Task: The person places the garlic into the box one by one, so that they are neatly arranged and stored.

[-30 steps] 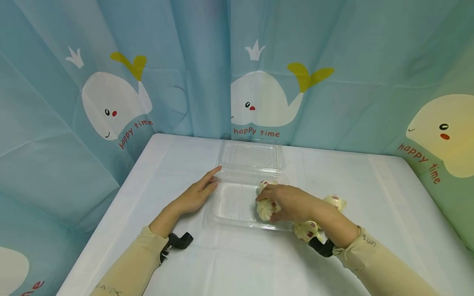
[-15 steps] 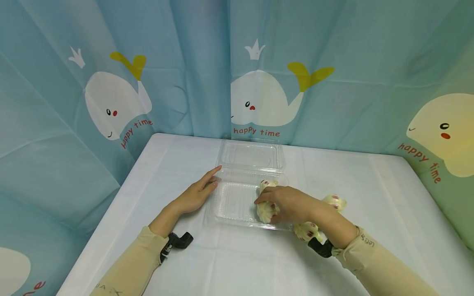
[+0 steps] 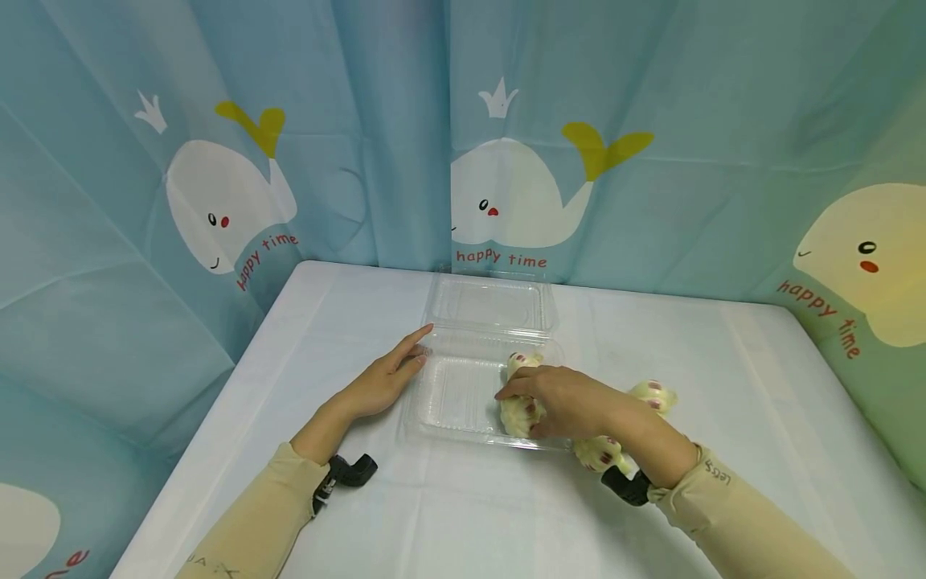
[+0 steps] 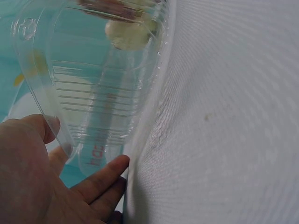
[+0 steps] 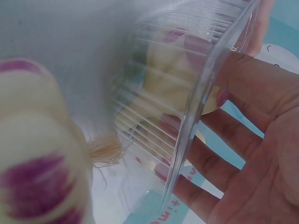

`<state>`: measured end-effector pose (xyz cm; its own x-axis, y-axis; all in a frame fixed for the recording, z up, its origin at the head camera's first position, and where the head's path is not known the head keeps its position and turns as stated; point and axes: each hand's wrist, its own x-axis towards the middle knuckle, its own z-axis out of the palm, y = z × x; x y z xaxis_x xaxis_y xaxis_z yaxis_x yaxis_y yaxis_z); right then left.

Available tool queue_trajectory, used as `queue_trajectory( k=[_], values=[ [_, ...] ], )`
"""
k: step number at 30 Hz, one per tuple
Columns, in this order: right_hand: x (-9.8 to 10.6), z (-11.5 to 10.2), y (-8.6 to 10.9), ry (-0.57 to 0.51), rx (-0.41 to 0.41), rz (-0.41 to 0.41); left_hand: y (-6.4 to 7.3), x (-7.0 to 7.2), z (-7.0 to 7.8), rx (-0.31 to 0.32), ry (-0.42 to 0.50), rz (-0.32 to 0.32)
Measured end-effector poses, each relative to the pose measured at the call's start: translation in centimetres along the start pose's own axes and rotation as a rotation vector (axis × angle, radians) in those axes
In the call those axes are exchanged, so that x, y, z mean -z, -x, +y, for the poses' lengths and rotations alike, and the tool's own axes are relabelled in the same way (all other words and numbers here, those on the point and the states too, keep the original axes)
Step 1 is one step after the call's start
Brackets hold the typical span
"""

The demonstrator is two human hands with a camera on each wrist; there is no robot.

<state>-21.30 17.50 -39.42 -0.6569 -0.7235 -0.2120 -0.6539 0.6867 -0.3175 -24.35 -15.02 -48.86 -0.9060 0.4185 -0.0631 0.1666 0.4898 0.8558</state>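
Left hand point(image 3: 379, 386), right hand point(image 3: 571, 400), one container point(image 3: 456, 394), four garlic bulbs point(image 3: 518, 418), one gripped

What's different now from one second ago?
Only a tiny bit: the right hand and the front garlic it holds shifted slightly left and toward the person, in the box. Nothing new was grabbed or let go. The left hand stayed at the box's left side, the back garlic stayed put, and the lid stayed open.
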Motion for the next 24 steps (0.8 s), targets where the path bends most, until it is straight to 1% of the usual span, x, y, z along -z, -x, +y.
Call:
queue_trajectory(
  k=[6,13,24],
  values=[
    [0.11,-0.07,0.04,-0.009,-0.005,0.005,-0.10,-0.02,-0.15,-0.010,-0.006,-0.003],
    [0.28,0.04,0.23,-0.004,0.055,0.044,-0.17,-0.02,-0.25,-0.008,-0.012,0.001],
    [0.89,0.14,0.88,-0.038,0.028,0.075,-0.21,-0.05,-0.24,-0.004,-0.007,0.004]
  ],
)
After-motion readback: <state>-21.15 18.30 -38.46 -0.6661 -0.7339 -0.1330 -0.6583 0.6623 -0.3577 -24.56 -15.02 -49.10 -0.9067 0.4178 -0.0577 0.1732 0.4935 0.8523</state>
